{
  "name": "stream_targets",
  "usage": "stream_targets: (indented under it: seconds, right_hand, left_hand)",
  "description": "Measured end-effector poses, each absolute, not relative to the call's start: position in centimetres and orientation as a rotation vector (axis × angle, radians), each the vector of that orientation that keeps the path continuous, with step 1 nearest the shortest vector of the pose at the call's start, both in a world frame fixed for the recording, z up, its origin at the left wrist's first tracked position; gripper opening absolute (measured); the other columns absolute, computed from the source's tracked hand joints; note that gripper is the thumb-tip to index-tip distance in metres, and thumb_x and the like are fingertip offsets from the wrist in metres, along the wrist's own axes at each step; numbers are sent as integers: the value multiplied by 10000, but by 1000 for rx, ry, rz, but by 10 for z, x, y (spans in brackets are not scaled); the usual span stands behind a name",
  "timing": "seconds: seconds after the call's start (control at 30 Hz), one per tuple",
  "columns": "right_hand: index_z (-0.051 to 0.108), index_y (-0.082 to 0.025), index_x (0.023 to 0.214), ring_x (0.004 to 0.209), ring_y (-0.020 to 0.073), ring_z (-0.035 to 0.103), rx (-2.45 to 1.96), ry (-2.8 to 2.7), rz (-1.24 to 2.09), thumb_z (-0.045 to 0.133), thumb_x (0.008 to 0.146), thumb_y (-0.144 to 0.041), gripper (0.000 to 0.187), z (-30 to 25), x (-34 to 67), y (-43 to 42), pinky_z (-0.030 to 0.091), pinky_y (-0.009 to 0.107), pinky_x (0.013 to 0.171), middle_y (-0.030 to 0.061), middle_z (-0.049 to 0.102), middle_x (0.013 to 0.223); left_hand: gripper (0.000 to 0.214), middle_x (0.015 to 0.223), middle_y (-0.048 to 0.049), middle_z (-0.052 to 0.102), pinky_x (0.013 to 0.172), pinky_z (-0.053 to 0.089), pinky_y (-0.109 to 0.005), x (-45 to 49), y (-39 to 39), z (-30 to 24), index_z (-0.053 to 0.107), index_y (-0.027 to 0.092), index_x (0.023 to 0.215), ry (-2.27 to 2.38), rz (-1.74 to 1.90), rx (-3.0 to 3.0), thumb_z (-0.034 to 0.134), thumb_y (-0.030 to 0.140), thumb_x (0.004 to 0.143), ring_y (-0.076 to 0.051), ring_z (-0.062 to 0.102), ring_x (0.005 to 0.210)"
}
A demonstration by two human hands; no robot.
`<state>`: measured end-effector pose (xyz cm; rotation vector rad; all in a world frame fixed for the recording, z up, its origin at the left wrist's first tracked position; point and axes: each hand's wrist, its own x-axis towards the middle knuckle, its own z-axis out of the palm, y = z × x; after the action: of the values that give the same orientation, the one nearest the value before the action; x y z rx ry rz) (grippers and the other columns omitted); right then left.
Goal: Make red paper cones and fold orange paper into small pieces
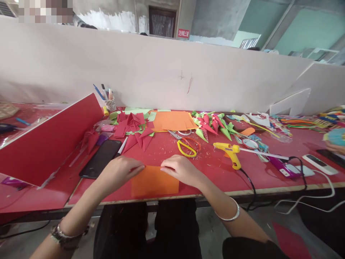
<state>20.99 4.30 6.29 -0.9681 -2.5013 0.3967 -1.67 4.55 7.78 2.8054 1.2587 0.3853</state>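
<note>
An orange sheet of paper (pixel 155 182) lies at the front edge of the red table, right before me. My left hand (pixel 124 169) pinches its far edge on the left, thumb and fingers together. On the right, my right hand (pixel 181 169) grips the same far edge in a pinch. The two hands are a short gap apart. Beyond them rest scissors with yellow handles (pixel 187 149). A black phone (pixel 101 160) lies beside my left hand. To the right of my right hand is a yellow glue gun (pixel 229 154) with a clear glue stick in its back.
Orange sheets (pixel 172 120) are stacked at the back, between red folded paper pieces (pixel 133 126) and red and green paper cones (pixel 210 126). A red board (pixel 59 140) stands at left. A purple power strip (pixel 284 167) and cables lie right. Another person's hand (pixel 335 147) shows at far right.
</note>
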Motion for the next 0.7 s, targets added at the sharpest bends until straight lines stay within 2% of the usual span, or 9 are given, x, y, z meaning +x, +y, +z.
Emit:
stream_targets:
  seconds: [0.07, 0.1, 0.23, 0.4, 0.6, 0.7]
  right_hand:
    - [580, -179, 778, 631, 117, 533, -1022, -2490, 379, 434, 882, -274, 203, 59, 206, 44, 331, 222, 607, 15, 610, 683]
    - [577, -180, 775, 614, 115, 529, -1042, -2479, 377, 443, 878, -279, 196, 58, 204, 44, 317, 216, 580, 12, 607, 671]
    - [562, -177, 717, 549, 101, 498, -1080, -2416, 438, 442, 875, -269, 218, 60, 201, 44, 276, 206, 519, -4, 573, 607]
    - [574, -178, 735, 545, 90, 474, -1041, -2376, 570, 435, 877, -268, 218, 64, 204, 41, 278, 197, 529, -10, 559, 607]
    - [583, -173, 731, 515, 71, 391, -1085, -2325, 668, 409, 881, -312, 268, 67, 223, 42, 268, 187, 516, -36, 487, 568]
    - [587, -168, 740, 514, 72, 379, -1138, -2285, 694, 396, 880, -334, 290, 68, 237, 45, 269, 190, 507, -36, 476, 573]
  left_hand:
    - [193, 694, 8, 650, 567, 347, -232, -6, 45, 75, 610, 205, 870, 1255, 509, 2904, 442, 296, 850, -123, 565, 591]
    - [167, 702, 7, 655, 588, 354, -239, 0, 44, 72, 607, 205, 869, 1208, 551, 2950, 457, 270, 839, -125, 572, 603]
    - [208, 515, 37, 576, 589, 346, -254, 16, 43, 64, 554, 183, 632, 1156, 731, 3093, 441, 162, 805, -97, 491, 457]
    - [215, 478, 57, 551, 587, 341, -240, 15, 43, 62, 552, 193, 615, 1119, 908, 3227, 435, 127, 783, -78, 467, 443]
    - [233, 439, 55, 502, 590, 353, -240, -14, 52, 61, 506, 187, 555, 1238, 772, 3290, 440, 137, 773, -85, 437, 426]
    - [221, 446, 44, 511, 604, 371, -238, -32, 58, 61, 518, 190, 567, 1457, 796, 3146, 434, 152, 768, -96, 450, 441]
